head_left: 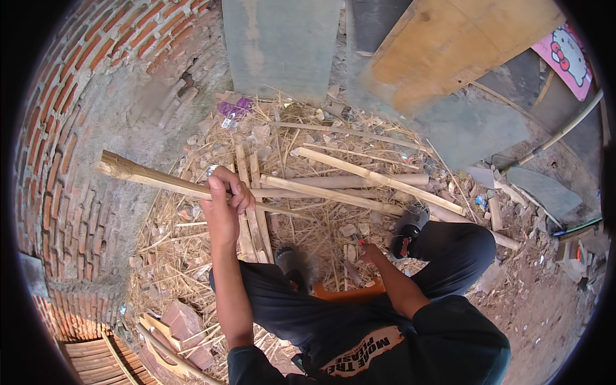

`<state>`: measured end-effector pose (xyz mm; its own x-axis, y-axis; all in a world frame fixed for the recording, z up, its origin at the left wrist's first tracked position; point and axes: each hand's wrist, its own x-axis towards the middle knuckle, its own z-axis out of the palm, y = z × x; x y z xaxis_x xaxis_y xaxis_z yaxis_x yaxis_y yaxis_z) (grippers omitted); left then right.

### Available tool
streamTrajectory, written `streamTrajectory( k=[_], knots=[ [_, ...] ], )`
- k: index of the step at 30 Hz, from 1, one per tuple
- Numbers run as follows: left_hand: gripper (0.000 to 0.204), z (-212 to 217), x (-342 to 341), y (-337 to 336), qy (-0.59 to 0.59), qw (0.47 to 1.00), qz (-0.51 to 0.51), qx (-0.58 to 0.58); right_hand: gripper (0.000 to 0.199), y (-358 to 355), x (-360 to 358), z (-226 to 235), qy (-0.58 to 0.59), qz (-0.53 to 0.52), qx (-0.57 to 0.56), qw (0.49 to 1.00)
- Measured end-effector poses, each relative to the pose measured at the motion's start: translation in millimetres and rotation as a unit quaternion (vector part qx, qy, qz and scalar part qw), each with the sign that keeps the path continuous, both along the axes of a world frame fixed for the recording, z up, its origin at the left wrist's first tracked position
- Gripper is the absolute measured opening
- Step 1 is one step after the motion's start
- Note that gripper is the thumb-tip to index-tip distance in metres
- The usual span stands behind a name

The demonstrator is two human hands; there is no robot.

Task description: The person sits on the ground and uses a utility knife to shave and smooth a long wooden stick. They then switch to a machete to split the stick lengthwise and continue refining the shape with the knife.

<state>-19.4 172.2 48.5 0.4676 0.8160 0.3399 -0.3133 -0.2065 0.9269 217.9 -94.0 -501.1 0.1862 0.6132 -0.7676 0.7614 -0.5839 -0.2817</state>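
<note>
My left hand [224, 202] is raised and closed around a long split bamboo stick [147, 175] that runs from upper left toward the right, held above the ground. My right hand [370, 252] is low between my knees, down near the litter on the ground; it seems to hold a small object with a red part, but the fingers are too small to read. More bamboo strips [378, 176] lie crossed on the straw in front of me. I am squatting, with both sandalled feet [408, 224] on the ground.
A curved brick wall [70, 160] rises on the left. Grey boards [279, 45] and a plywood sheet [449, 45] lean at the back. Straw, rubble, loose bricks [183, 321] and stones [545, 189] cover the ground. A thin pipe [564, 131] runs at right.
</note>
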Motion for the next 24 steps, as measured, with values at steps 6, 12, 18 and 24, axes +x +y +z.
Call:
streamTrajectory(
  k=[6,12,18,24],
  knots=[
    [0.059,-3,-3,-5,-0.036,0.996,0.036,-0.074,0.030,-23,12,-21,-0.012,-0.098,0.060,0.993],
    [0.059,25,-26,-16,-0.057,0.989,0.123,-0.063,0.018,7,-8,34,0.009,-0.182,0.251,0.951],
    [0.060,72,-40,-20,-0.091,0.979,0.171,-0.058,0.019,47,-19,60,0.062,-0.307,0.469,0.826],
    [0.058,102,-49,-37,-0.120,0.984,0.129,-0.037,0.021,118,-39,141,0.242,-0.457,0.495,0.698]
  ],
)
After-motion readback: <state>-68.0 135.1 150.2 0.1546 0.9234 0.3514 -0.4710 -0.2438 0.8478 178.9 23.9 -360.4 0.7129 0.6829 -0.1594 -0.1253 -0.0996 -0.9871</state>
